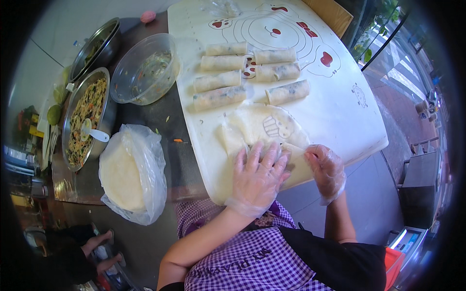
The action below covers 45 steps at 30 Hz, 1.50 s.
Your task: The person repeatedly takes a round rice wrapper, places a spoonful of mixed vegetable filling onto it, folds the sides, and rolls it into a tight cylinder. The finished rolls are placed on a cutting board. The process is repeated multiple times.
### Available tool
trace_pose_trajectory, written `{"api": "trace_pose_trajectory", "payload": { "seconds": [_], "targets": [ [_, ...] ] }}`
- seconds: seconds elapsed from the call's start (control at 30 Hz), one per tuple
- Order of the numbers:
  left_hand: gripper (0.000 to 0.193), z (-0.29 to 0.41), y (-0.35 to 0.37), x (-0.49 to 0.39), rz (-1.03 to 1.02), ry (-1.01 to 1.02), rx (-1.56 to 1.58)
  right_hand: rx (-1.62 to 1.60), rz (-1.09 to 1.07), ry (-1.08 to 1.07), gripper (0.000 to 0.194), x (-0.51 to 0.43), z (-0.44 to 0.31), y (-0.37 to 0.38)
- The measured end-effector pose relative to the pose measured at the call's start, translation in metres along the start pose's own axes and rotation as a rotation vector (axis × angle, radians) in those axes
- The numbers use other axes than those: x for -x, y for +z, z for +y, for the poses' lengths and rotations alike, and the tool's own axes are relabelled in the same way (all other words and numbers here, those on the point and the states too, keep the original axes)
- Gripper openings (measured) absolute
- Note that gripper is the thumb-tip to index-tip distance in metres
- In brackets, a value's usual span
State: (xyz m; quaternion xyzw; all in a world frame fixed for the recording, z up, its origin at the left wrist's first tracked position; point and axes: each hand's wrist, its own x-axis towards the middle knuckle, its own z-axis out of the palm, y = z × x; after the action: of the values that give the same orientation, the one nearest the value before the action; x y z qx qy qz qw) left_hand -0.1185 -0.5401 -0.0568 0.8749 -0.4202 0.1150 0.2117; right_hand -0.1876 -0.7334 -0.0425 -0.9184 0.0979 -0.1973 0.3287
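A thin, pale round wrapper [260, 122] lies on the white printed mat [349, 120], its left side folded inward. My left hand [260, 171], in a clear plastic glove, rests flat over the wrapper's near part and hides what is beneath. At the wrapper's right edge, my gloved right hand [324, 163] pinches a corner between thumb and fingers. Beyond the wrapper, several filled rolls [287, 91] lie in two columns. To the left, a stack of round wrappers [122, 172] sits in an open clear plastic bag.
A metal bowl of shredded filling [87, 112] with a white-handled spoon [98, 135] stands at left. Near it are a translucent plastic basin [145, 72] and another metal bowl [96, 47]. The table's near edge runs along my apron. Another person's legs [100, 243] show at lower left.
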Motion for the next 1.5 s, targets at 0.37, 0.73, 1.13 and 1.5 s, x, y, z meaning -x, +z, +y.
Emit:
{"api": "trace_pose_trajectory", "payload": {
  "seconds": [0.37, 0.73, 1.13, 1.5],
  "targets": [
    [0.051, -0.017, 0.005, -0.005, 0.397, -0.270, 0.869, -0.034, 0.075, -0.347, 0.050, 0.000, -0.035, 0.060],
    [0.046, -0.058, -0.017, 0.023, 0.096, -0.155, 0.159, -0.144, -0.221, -0.395, 0.064, 0.000, -0.019, 0.044],
    [0.056, -0.067, -0.032, 0.013, -0.149, 0.033, 0.194, 0.072, -0.382, -0.649, 0.062, -0.038, -0.002, 0.028],
    [0.034, -0.088, -0.026, -0.021, -0.117, -0.059, 0.032, 0.050, -0.403, -0.380, 0.033, -0.089, -0.005, 0.043]
  ]
}}
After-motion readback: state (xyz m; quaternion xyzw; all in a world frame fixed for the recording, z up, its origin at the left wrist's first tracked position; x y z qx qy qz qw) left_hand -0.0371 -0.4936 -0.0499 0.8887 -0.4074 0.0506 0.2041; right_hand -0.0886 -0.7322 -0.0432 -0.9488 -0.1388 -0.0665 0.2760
